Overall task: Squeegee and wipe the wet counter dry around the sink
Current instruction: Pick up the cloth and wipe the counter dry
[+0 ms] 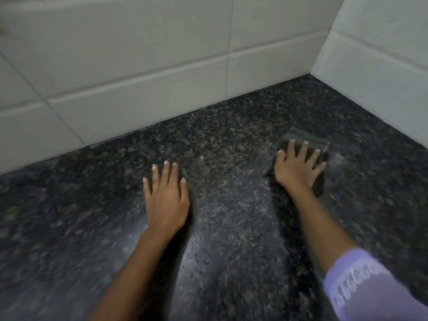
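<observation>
A dark speckled granite counter fills the view, with a wet sheen and droplets in the near middle. My right hand presses flat with spread fingers on a dark grey folded cloth, over towards the right corner. My left hand lies flat on the bare counter with fingers apart and nothing in it. No sink and no squeegee are in view.
White tiled walls rise behind the counter and on the right, meeting in a corner at the upper right. A lilac sleeve covers my right forearm.
</observation>
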